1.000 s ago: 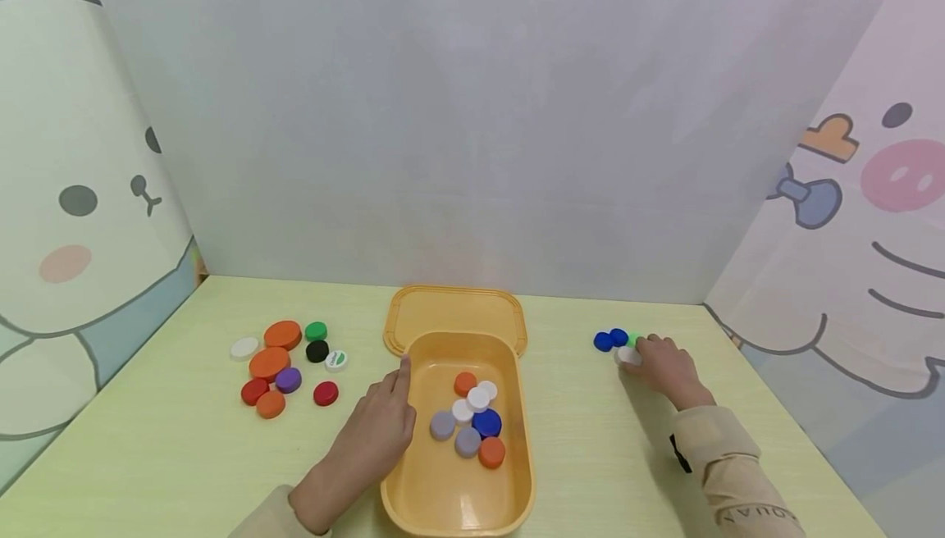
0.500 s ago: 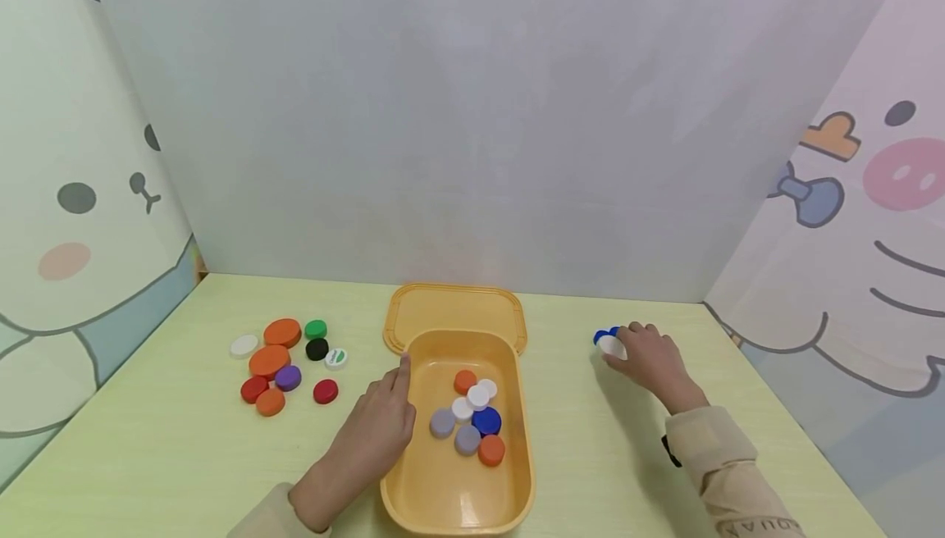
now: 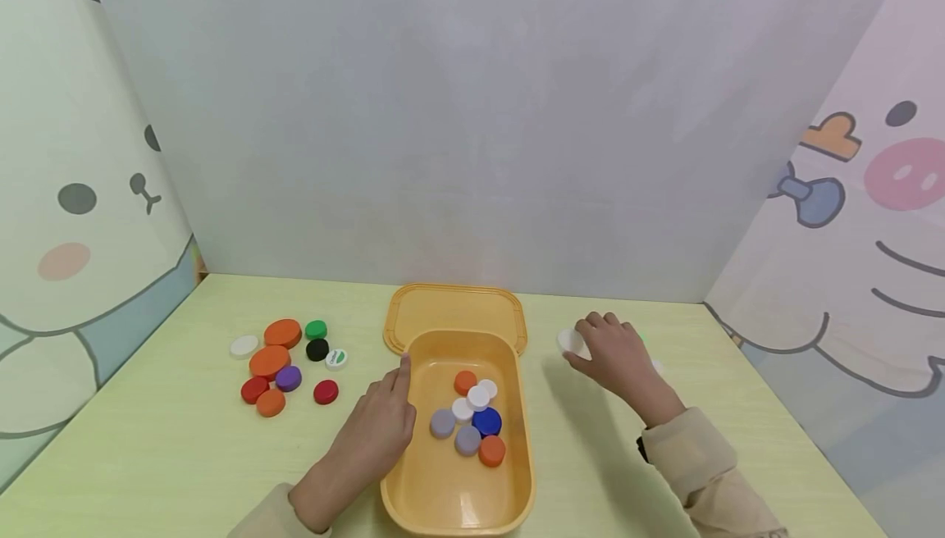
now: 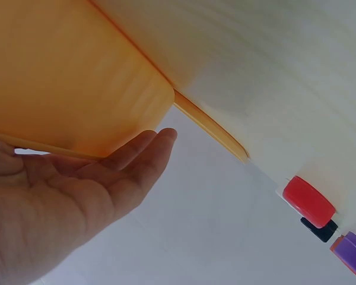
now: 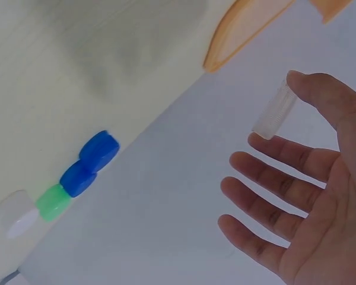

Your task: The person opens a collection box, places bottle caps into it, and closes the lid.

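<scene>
A white bottle cap (image 3: 569, 342) is pinched between thumb and index finger of my right hand (image 3: 617, 357), above the table right of the lid. In the right wrist view the cap (image 5: 275, 111) shows edge-on, the other fingers spread apart. My left hand (image 3: 375, 423) rests along the left rim of a yellow-orange plastic tub (image 3: 458, 499), index finger straight. Its fingers (image 4: 147, 155) lie against the rim in the left wrist view. Inside the tub lie several caps, among them a blue cap (image 3: 486, 422), an orange cap (image 3: 491, 451) and a grey cap (image 3: 443, 423).
Behind the tub lies its flat lid (image 3: 459, 304). On the table's left is a group of caps, including a large orange cap (image 3: 269, 363) and a purple cap (image 3: 289, 378). Blue caps (image 5: 99, 151), a green cap (image 5: 53, 202) and a white cap (image 5: 16, 214) stand at the right.
My right hand has moved left from the cap group at the right, carrying the white cap toward the lid. The left hand and tub have stayed put.
</scene>
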Demonstrator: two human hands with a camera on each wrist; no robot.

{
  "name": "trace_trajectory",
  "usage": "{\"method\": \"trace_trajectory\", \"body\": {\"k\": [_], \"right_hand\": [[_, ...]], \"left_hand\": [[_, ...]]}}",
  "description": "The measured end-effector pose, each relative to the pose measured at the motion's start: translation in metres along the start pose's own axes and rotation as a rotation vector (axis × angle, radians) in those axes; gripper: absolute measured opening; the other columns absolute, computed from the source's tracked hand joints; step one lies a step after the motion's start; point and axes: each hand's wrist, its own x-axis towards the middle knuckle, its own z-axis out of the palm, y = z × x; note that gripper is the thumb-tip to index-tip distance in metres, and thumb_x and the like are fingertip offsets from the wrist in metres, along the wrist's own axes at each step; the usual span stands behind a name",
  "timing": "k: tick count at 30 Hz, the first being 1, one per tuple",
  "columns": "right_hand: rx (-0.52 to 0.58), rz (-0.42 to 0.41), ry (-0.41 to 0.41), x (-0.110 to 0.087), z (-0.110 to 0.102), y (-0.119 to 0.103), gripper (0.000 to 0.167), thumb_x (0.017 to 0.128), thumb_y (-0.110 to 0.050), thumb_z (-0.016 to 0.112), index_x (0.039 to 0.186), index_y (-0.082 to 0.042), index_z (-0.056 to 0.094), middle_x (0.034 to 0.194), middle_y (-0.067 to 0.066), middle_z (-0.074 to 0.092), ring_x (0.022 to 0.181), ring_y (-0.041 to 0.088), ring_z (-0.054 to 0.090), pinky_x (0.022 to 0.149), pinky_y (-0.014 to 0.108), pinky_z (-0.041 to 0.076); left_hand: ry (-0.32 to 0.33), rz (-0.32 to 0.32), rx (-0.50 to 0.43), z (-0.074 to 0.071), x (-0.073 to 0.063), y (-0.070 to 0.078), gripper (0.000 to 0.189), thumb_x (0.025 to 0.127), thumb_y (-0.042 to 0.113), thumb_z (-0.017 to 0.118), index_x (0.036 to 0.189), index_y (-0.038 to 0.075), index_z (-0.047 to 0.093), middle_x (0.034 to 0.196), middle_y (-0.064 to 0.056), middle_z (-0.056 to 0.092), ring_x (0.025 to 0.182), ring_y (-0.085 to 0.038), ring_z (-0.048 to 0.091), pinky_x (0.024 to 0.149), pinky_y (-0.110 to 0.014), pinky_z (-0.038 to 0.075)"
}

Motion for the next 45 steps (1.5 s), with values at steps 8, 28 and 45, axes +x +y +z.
{"method": "trace_trajectory", "body": {"k": [8, 28, 45], "right_hand": [[-0.045, -0.068, -0.01, 0.007, -0.014, -0.038, 0.041, 0.073, -0.043, 0.071, 0.092, -0.008, 0.062, 0.095, 0.006, 0.06, 0.084, 0.024, 0.053, 0.069, 0.039, 0.048], [-0.02, -0.278, -0.039, 0.013, -0.015, -0.104, 0.041, 0.076, -0.048, 0.067, 0.095, -0.013, 0.063, 0.088, -0.001, 0.057, 0.078, 0.016, 0.045, 0.07, 0.028, 0.042], [-0.114, -0.423, 0.019, 0.022, 0.012, -0.132, 0.039, 0.078, -0.055, 0.06, 0.091, -0.018, 0.062, 0.085, -0.005, 0.057, 0.078, 0.014, 0.05, 0.07, 0.029, 0.043]], "left_hand": [[0.015, 0.01, 0.012, 0.0, 0.0, 0.0, 0.058, 0.087, 0.014, 0.049, 0.139, -0.004, 0.03, 0.126, -0.019, 0.052, 0.103, -0.031, 0.055, 0.088, -0.045, 0.047], [0.014, 0.004, 0.012, 0.003, 0.0, -0.001, 0.058, 0.088, 0.015, 0.049, 0.14, -0.003, 0.03, 0.126, -0.018, 0.052, 0.104, -0.031, 0.055, 0.089, -0.045, 0.047], [0.008, -0.001, 0.016, 0.002, 0.0, -0.002, 0.058, 0.087, 0.015, 0.048, 0.14, -0.003, 0.031, 0.127, -0.018, 0.051, 0.103, -0.03, 0.056, 0.087, -0.044, 0.048]]}}
